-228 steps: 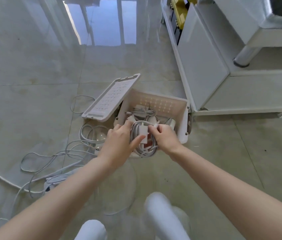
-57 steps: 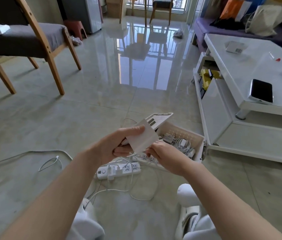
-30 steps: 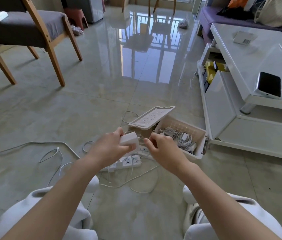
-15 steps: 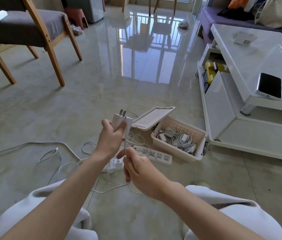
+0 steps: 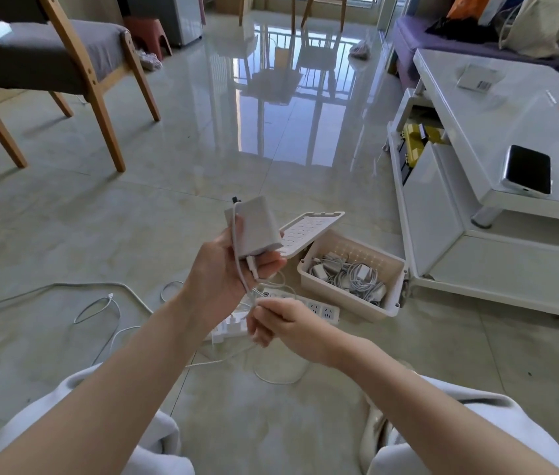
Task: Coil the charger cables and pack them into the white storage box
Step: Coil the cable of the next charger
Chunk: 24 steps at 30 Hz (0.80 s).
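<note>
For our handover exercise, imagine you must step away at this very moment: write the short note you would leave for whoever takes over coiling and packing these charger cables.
Left hand: holds the white charger brick raised above the floor.
Right hand: pinches the brick's cable just below it; the rest trails uncoiled to the floor.
White storage box: open on the floor to the right, its lid beside it.
Done: several coiled chargers lie in the box.
Left: coil this cable and pack it, then the loose cables on the floor to the left.
</note>
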Each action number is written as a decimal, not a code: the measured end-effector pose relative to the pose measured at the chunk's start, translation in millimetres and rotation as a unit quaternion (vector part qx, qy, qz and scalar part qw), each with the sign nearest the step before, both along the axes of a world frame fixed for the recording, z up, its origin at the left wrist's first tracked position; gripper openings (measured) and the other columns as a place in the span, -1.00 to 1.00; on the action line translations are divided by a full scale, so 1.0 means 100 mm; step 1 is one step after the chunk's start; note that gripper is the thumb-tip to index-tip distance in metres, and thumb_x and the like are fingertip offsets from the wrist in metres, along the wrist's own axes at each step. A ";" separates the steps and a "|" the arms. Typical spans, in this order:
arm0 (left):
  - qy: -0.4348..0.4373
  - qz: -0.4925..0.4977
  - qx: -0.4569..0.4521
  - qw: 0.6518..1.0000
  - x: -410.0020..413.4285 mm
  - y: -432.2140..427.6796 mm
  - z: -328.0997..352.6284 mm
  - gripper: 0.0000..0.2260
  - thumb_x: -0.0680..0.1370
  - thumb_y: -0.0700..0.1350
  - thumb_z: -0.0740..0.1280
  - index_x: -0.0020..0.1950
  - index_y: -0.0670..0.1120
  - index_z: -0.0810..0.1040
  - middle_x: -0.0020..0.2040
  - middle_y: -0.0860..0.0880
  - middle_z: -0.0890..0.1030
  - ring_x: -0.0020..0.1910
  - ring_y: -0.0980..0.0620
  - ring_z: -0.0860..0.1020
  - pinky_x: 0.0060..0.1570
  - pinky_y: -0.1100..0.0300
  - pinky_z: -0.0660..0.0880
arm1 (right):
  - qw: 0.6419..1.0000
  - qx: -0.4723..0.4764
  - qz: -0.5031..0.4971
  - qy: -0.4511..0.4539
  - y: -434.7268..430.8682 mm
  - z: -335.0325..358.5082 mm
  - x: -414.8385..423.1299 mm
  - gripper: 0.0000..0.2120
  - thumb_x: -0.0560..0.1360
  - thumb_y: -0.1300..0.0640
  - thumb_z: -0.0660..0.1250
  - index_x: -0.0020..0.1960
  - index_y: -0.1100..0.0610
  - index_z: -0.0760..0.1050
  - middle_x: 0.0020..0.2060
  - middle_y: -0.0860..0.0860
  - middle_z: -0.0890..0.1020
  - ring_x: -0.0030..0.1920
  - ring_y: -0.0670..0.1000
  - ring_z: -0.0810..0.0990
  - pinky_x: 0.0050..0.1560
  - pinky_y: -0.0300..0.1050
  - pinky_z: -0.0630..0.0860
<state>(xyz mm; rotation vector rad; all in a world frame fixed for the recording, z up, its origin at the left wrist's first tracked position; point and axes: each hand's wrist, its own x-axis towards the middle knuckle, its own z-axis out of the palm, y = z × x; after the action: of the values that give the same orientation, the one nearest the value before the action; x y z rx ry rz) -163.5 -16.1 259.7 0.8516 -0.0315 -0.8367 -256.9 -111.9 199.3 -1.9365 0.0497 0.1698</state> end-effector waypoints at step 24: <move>-0.090 -0.249 0.224 0.938 0.15 0.28 -0.05 -0.73 0.39 0.00 0.36 -0.16 -0.22 0.46 -0.56 0.02 0.28 -0.70 0.20 0.13 -0.71 0.41 0.01 | 0.973 -0.221 -0.040 0.053 -0.69 -0.16 0.09 -0.66 0.55 -0.07 0.23 -0.30 0.13 0.41 -0.39 -0.04 0.43 -0.40 -0.08 0.33 -0.34 -0.24 0.29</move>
<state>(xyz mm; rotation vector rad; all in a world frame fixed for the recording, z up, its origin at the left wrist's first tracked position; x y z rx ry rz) -148.1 12.3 254.3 1.3822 -0.2338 -1.2651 -247.5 -180.6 183.2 -2.3633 0.2546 0.2236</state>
